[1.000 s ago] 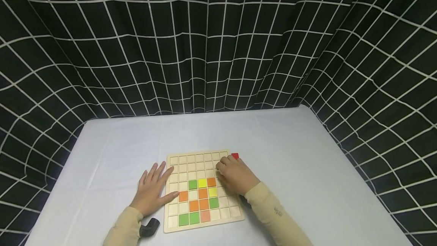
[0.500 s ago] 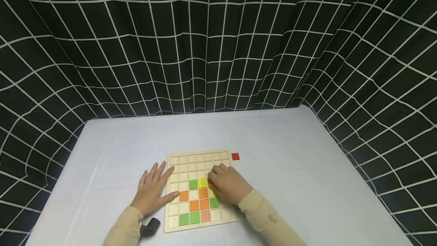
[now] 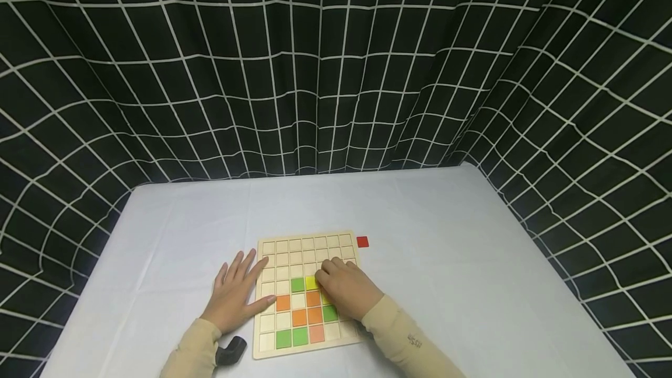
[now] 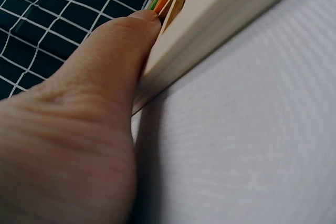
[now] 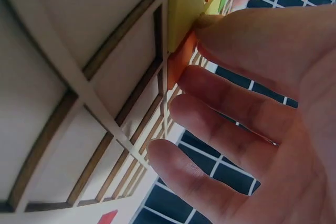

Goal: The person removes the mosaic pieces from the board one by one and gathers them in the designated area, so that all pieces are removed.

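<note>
A wooden grid board (image 3: 296, 258) lies on the table in the head view, with green, yellow, orange and pink square tiles in some of its cells. My right hand (image 3: 347, 289) is over its right half, fingers bent down. In the right wrist view, thumb and index fingertips pinch at an orange tile (image 5: 178, 66) beside a yellow tile (image 5: 186, 11); the head view hides this tile under the hand. My left hand (image 3: 231, 293) is spread flat at the board's left edge, its thumb (image 4: 131, 30) reaching over the rim.
Just off the board's far right corner lies a red tile (image 3: 363, 241). The white-covered table (image 3: 446, 249) is enclosed by a black curtain (image 3: 325, 74) with white grid lines. A curved black piece (image 3: 231, 350) sits by my left wrist.
My right hand has moved left and slightly nearer, from the board's right edge by the red tile to over the orange tile, uncovering the red one. My left hand stays put.
</note>
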Demonstrator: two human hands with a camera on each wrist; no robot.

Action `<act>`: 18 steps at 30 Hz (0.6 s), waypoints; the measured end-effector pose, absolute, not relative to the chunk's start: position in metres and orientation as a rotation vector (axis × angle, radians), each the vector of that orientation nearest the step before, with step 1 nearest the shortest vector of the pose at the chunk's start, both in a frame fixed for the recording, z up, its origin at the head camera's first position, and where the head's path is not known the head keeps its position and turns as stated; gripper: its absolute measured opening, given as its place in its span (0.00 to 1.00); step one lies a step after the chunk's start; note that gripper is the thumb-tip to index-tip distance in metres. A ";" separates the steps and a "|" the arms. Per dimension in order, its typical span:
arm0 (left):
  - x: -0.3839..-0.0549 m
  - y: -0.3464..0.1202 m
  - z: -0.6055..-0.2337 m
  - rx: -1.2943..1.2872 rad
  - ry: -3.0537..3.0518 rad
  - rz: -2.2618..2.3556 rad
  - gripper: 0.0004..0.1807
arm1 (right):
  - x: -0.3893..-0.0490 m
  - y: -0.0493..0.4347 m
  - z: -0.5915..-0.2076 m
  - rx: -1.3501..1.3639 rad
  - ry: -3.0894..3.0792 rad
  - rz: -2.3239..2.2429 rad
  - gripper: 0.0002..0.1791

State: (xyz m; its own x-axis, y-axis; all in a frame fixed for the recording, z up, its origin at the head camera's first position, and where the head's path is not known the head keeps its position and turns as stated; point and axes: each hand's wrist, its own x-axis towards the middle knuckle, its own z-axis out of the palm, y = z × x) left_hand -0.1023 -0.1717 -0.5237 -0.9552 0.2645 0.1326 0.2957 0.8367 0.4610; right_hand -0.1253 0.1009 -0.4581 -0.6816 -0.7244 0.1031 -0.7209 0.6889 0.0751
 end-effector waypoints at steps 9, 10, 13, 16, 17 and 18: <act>-0.101 -0.171 -0.520 -0.449 -2.953 -0.772 0.45 | -0.124 0.100 -0.458 1.181 -2.786 -0.035 0.07; -0.102 -0.171 -0.520 -0.450 -2.954 -0.770 0.45 | -0.124 0.100 -0.458 1.183 -2.780 -0.027 0.07; -0.103 -0.171 -0.521 -0.450 -2.964 -0.749 0.45 | -0.125 0.100 -0.458 1.189 -2.769 -0.006 0.08; -0.103 -0.172 -0.522 -0.448 -2.961 -0.748 0.46 | -0.125 0.101 -0.458 1.193 -2.766 0.021 0.08; -0.102 -0.171 -0.522 -0.448 -2.960 -0.749 0.46 | -0.125 0.101 -0.459 1.190 -2.768 0.029 0.07; -0.102 -0.171 -0.522 -0.449 -2.960 -0.752 0.46 | -0.125 0.100 -0.459 1.187 -2.770 0.041 0.06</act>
